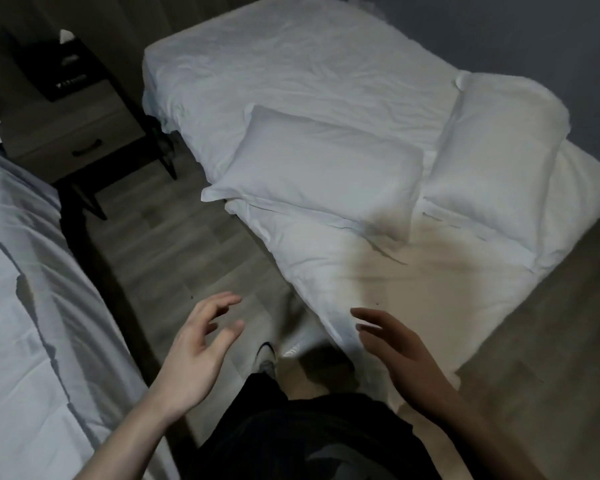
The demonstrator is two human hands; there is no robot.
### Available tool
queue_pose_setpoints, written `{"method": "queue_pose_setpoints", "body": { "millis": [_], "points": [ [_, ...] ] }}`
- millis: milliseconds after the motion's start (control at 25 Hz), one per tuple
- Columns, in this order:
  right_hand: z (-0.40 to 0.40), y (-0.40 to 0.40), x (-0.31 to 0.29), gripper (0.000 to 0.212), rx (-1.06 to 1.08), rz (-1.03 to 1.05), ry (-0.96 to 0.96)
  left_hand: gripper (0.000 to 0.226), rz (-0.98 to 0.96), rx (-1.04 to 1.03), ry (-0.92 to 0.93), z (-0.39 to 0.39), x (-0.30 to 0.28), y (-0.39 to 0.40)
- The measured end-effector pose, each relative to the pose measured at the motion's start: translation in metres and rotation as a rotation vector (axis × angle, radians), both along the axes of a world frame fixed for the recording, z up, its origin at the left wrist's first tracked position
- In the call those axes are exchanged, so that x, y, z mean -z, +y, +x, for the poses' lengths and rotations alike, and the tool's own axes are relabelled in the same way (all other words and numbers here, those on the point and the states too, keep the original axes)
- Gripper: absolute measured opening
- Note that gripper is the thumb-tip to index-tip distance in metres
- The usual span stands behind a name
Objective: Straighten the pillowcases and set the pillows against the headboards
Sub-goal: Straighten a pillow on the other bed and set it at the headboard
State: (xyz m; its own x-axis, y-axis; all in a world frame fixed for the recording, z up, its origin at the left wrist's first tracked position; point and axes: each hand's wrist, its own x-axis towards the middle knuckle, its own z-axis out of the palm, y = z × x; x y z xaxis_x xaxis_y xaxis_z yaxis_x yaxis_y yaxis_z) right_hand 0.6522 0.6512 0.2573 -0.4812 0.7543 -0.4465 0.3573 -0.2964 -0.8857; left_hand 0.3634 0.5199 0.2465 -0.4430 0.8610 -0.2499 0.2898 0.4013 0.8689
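Both hands empty, fingers spread and loosely curled, held apart over the aisle at the foot of the view. Left hand (198, 355) above the wood floor (174, 244), palm turned inward. Right hand (395, 351) in shadow, just over the near corner of the duvet (361, 278), not clearly touching it.

Two white pillows lying flat on the right-hand bed (291, 71), on top of the duvet. Left pillow (323, 168) at the bed edge nearest the aisle, one corner overhanging slightly. Right pillow (492, 157) just beside it, near the grey wall (534, 32). Pillowcases look mostly smooth, with loose flaps along the near edges. Bare wrinkled sheet beyond the pillows. Headboard not identifiable from this angle.

Second bed (21, 289) along the left edge, white cover, rumpled seam line running down it. Nightstand (73, 133) with a drawer between the two beds, a dark tissue box (63, 67) on it. A shoe (267, 355) visible on the floor between the hands, dark trousers (309, 441) below.
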Motion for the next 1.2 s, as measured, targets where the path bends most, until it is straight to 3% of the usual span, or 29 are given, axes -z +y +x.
{"method": "queue_pose_setpoints", "body": {
  "millis": [240,720,880,960,1200],
  "points": [
    [-0.066,0.025,-0.005,0.033,0.141,-0.017,0.022,0.039,0.017,0.109,0.04,-0.111,-0.013,0.079],
    [-0.148,0.166,0.02,0.028,0.19,0.009,0.062,0.044,-0.044,0.176,0.021,-0.156,0.008,0.195],
    [-0.157,0.193,0.031,0.029,0.274,-0.025,0.019,0.028,-0.039,0.199,-0.025,-0.192,0.025,0.264],
    [-0.164,0.204,0.042,0.029,0.328,-0.045,-0.014,0.018,-0.104,0.236,-0.039,-0.215,0.041,0.308],
    [-0.22,0.251,0.085,0.029,0.481,-0.189,-0.139,0.022,-0.349,0.321,0.081,-0.307,0.114,0.437]
  ]
}}
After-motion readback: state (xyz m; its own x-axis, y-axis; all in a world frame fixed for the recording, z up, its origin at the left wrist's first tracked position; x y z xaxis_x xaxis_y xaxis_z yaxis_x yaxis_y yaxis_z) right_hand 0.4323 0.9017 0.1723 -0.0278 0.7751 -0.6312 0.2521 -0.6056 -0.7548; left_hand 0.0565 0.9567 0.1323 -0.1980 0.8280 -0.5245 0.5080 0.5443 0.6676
